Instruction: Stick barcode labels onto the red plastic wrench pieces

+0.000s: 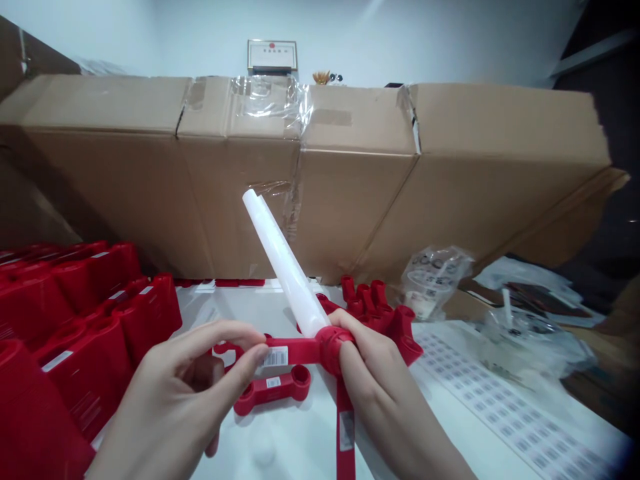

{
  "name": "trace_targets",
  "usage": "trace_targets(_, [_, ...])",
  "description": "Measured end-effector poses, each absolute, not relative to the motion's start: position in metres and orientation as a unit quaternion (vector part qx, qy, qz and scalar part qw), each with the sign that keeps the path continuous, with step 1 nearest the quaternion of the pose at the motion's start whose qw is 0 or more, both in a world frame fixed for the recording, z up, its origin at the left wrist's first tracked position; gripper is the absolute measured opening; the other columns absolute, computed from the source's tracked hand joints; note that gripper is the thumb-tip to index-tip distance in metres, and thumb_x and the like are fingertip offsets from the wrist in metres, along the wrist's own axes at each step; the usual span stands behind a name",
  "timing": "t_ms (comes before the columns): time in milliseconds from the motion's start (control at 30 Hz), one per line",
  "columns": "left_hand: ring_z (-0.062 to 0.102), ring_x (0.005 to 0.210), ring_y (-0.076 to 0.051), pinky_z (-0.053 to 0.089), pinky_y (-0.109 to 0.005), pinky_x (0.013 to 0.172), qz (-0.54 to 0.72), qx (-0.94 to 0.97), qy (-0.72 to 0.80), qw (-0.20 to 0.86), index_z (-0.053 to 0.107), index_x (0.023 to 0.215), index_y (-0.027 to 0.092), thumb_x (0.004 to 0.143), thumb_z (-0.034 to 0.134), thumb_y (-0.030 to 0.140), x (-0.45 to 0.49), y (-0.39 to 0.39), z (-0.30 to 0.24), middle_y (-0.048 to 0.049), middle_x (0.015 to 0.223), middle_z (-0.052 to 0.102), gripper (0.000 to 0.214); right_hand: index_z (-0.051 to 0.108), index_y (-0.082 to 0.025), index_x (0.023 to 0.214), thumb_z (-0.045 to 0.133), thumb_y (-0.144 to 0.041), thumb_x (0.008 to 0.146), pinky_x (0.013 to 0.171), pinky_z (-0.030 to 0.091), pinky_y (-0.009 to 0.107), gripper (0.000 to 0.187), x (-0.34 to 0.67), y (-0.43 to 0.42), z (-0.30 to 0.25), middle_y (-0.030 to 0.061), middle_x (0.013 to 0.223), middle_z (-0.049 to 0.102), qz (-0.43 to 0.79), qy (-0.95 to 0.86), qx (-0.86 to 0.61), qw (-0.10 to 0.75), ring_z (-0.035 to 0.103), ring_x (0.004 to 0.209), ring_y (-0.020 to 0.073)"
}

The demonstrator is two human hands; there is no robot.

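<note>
Above the desk (290, 450), our left hand (185, 387) pinches the end of a red band (304, 351) between thumb and forefinger, right at the edge of a barcode label (276, 356). Our right hand (385, 380) is curled firmly around the band's wound part, which sits at the lower end of a white roll (287, 267). A red strip (345, 393) hangs below it, also labelled; we cannot tell whether it is the same piece.

As we judge it, labelling is done on this band, while the winding looks unfinished, since both lengths stick out loose. Just below, a double-coiled red band (267, 393) already lies rolled and labelled. To our left stand many red rolls (95, 373), several visibly labelled. Past our right hand, the red pieces (405, 330) show no labels from here. A label sheet (515, 403) lies farther right, with rows remaining on it.
</note>
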State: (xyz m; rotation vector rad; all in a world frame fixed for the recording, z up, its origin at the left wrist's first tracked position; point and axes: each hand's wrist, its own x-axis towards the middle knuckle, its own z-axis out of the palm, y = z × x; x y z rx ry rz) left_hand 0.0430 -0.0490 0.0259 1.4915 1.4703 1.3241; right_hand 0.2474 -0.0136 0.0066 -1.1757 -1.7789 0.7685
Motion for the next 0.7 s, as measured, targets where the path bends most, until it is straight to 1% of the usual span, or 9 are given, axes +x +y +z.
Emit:
trace_targets(100, [0.041, 0.038, -0.009, 0.034, -0.018, 0.038, 0.514, 0.555, 0.573, 0.316, 0.081, 0.079, 0.03, 0.076, 0.076, 0.061, 0.0496, -0.0497, 0.0293, 0.0062, 0.045, 0.039, 0.031, 0.043, -0.023, 0.078, 0.031, -0.026, 0.108, 0.06, 0.037, 0.03, 0.032, 0.2467, -0.0146, 0.0073, -0.0021, 0.076, 0.054, 0.308, -0.713, -0.465, 0.425, 0.048, 0.068, 0.0165])
trace_targets(200, [0.042, 0.04, -0.01, 0.034, -0.018, 0.04, 0.511, 0.555, 0.574, 0.318, 0.082, 0.079, 0.029, 0.076, 0.076, 0.06, 0.053, -0.0498, 0.0301, 0.0062, 0.046, 0.039, 0.031, 0.043, -0.023, 0.078, 0.031, -0.026, 0.108, 0.061, 0.037, 0.03, 0.032, 0.2461, -0.0147, 0.0072, -0.0024, 0.076, 0.054, 0.296, -0.718, -0.463, 0.427, 0.049, 0.068, 0.0162])
trace_targets(300, [0.04, 0.042, -0.01, 0.033, -0.019, 0.04, 0.506, 0.555, 0.577, 0.321, 0.081, 0.079, 0.028, 0.077, 0.074, 0.059, 0.0546, -0.0494, 0.0296, 0.0066, 0.046, 0.037, 0.032, 0.042, -0.024, 0.079, 0.032, -0.026, 0.108, 0.06, 0.037, 0.029, 0.032, 0.2463, -0.0157, 0.0063, -0.0031, 0.074, 0.053, 0.295, -0.72, -0.46, 0.429, 0.049, 0.068, 0.0159])
trace_targets(600, [0.037, 0.045, -0.01, 0.025, -0.022, 0.043, 0.489, 0.572, 0.57, 0.33, 0.079, 0.081, 0.027, 0.079, 0.072, 0.058, 0.0535, -0.0475, 0.0286, 0.0062, 0.05, 0.041, 0.032, 0.04, -0.024, 0.078, 0.032, -0.026, 0.109, 0.06, 0.038, 0.028, 0.032, 0.2466, -0.0172, 0.0077, -0.0043, 0.073, 0.052, 0.288, -0.725, -0.456, 0.429, 0.048, 0.067, 0.0147])
trace_targets(700, [0.034, 0.045, -0.01, 0.023, -0.023, 0.042, 0.487, 0.584, 0.565, 0.32, 0.078, 0.08, 0.028, 0.081, 0.071, 0.057, 0.0518, -0.0463, 0.0277, 0.0064, 0.049, 0.038, 0.03, 0.041, -0.024, 0.078, 0.031, -0.025, 0.109, 0.06, 0.039, 0.027, 0.032, 0.2464, -0.017, 0.0085, -0.0042, 0.073, 0.052, 0.287, -0.726, -0.453, 0.43, 0.048, 0.066, 0.0146])
